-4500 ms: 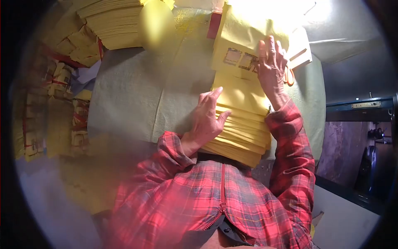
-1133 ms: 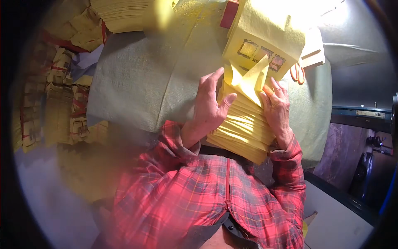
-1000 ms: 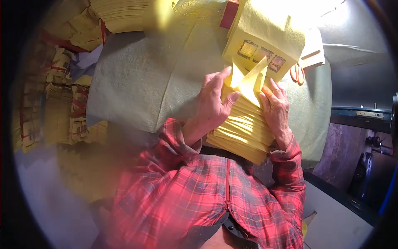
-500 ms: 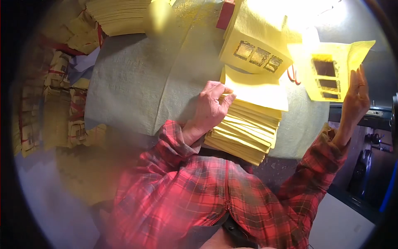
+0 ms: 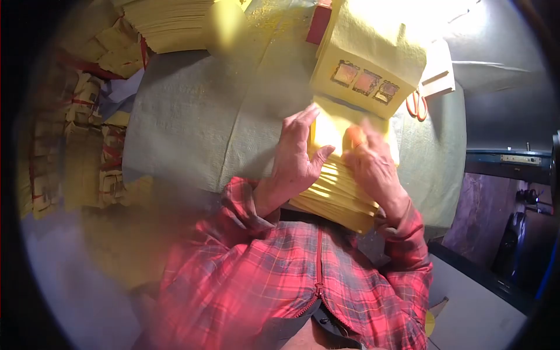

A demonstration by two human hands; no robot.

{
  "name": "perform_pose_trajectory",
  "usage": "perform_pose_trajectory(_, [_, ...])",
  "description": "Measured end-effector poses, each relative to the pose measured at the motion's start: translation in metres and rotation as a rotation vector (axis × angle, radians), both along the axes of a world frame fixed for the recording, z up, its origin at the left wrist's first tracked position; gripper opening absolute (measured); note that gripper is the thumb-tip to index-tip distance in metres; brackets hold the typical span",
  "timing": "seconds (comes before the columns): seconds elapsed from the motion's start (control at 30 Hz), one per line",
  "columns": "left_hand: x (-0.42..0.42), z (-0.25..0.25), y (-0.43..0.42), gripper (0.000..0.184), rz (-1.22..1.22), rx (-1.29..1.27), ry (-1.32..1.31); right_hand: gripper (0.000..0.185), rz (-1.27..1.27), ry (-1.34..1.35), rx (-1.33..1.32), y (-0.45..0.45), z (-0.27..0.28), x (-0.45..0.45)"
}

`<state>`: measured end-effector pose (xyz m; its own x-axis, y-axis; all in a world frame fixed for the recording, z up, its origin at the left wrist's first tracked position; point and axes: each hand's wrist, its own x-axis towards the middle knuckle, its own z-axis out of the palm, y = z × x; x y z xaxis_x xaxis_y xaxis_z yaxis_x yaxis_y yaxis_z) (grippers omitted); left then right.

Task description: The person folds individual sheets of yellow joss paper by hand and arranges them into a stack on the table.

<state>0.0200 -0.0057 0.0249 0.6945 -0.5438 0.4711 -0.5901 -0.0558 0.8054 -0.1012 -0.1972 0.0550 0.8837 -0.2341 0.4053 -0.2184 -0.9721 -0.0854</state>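
Observation:
Fanned layers of yellow paper sheets [image 5: 335, 201] are stacked in front of my body, their top brightly lit. My left hand [image 5: 294, 157] lies along the stack's left edge, fingers stretched out and thumb apart, resting on the top sheet. Over the right part of the stack is my right hand [image 5: 376, 169], with its fingertips smeared by motion. Something orange [image 5: 355, 137] covers one of its fingers. Just beyond, a yellow pile with three printed pictures [image 5: 366, 80] on its near face leans toward the back.
Orange-handled scissors [image 5: 416, 106] lie right of the printed pile. A red block [image 5: 319, 23] stands behind it. Another yellow paper stack [image 5: 175, 26] sits at the back left of the grey cloth-covered table [image 5: 181, 116]. Bundles tied with red bands [image 5: 87, 96] are piled at the far left.
My right hand has come in from the far right onto the stack. The yellow sheet with dark printed panels it held up is no longer in the air. My left hand's fingers have straightened.

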Motion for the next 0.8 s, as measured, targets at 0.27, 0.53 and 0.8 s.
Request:
perform_pose_trajectory(0.27, [-0.006,-0.016,-0.004,0.074,-0.050,0.028,-0.009,0.083,0.015,0.032,-0.178,-0.057,0.041,0.074])
perform_pose_trajectory(0.53, [-0.010,-0.015,0.000,0.074,-0.039,0.042,-0.006,0.041,-0.001,-0.119,-0.429,-0.078,0.002,0.054])
perform_pose_trajectory(0.8, [-0.010,-0.014,0.001,0.080,-0.026,0.042,0.009,0.047,0.105,0.115,0.109,-0.023,0.026,0.001])
